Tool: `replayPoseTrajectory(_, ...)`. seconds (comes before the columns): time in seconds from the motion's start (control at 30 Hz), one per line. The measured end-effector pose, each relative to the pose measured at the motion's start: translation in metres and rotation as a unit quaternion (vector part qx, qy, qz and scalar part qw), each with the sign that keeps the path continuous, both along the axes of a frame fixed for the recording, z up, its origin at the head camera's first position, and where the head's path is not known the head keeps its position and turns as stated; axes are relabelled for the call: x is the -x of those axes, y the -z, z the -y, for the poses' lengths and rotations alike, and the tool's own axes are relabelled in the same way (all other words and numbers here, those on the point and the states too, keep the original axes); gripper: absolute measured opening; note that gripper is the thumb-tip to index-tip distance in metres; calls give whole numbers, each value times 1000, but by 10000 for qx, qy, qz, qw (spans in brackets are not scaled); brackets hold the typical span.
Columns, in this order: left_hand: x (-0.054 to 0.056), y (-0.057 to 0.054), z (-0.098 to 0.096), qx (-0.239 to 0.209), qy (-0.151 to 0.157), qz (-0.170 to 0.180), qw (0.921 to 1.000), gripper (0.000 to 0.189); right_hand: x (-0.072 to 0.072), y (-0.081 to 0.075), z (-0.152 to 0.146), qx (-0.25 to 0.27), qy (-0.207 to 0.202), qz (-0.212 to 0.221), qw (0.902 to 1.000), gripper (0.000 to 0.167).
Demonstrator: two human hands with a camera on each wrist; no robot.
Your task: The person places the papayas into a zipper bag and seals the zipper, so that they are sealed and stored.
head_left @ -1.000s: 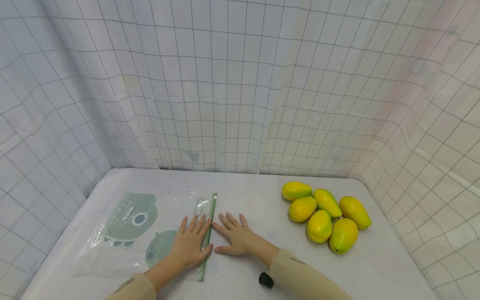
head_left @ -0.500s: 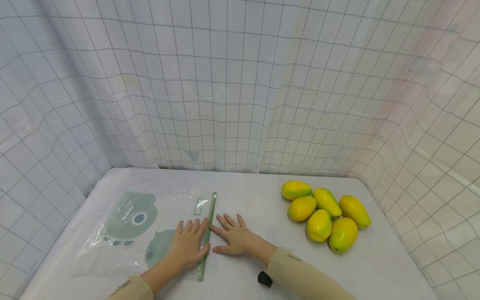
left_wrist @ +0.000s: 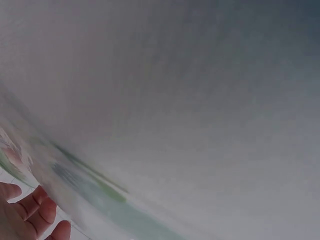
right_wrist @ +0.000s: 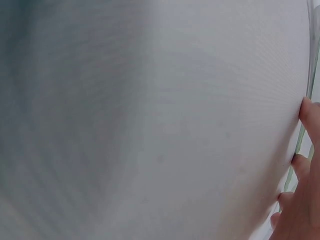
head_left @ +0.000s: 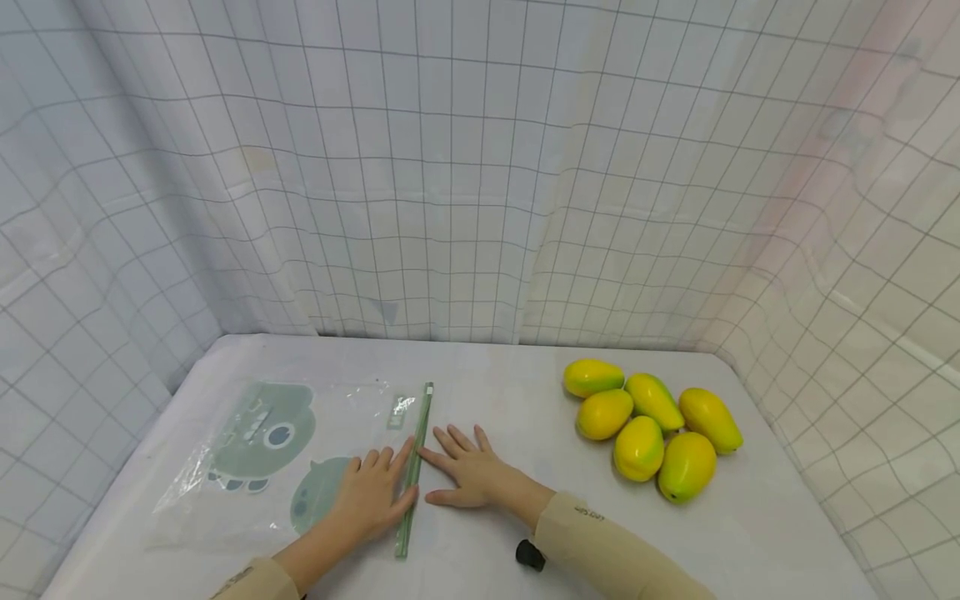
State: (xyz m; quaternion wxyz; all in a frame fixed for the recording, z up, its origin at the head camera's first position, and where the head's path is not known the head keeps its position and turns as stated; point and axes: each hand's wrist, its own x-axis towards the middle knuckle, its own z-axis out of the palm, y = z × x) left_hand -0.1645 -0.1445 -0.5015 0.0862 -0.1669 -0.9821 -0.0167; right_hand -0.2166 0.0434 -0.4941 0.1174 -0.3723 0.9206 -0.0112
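A clear plastic zip bag [head_left: 337, 408] with green animal prints lies flat on the left of the white table, its green zip edge [head_left: 423, 412] towards the middle. My left hand [head_left: 369, 498] rests on the bag near that edge, index fingertip and thumb at the green strip, the other fingers a little bent. In the left wrist view the fingers [left_wrist: 44, 210] show loosely bent beside the bag. On the other side of the strip my right hand [head_left: 468, 477] lies spread on the table, index fingertip close to the strip. In the right wrist view its fingertips [right_wrist: 304, 107] touch the white surface.
Several yellow-green mangoes [head_left: 639, 448] lie grouped on the right of the table. A small black object [head_left: 529, 556] is beside the right sleeve [head_left: 600, 537]. White gridded curtains [head_left: 450, 208] enclose the back and sides of the table [head_left: 510, 375].
My left hand has slid slightly towards me and left, its middle, ring and little fingers bending more. The right hand has shifted barely left. Bag and mangoes lie as before.
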Motion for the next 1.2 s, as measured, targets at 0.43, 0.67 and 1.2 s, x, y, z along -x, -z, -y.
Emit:
replayPoseTrajectory(0.43, -4, -4, 6, -1442, 188, 768, 9864, 59, 2, 2, -1, -23, -33, -48, 10000, 70)
replayPoseTrajectory(0.67, -5, -8, 13, -2488, 400, 1516, 9558, 54, 2, 3, 0, 13, -45, 4, 10000, 70)
replayPoseTrajectory(1.2, 5, -2, 25, -3330, 1020, 1757, 9208, 30, 1, 2, 0, 185, 48, 33, 9998, 70)
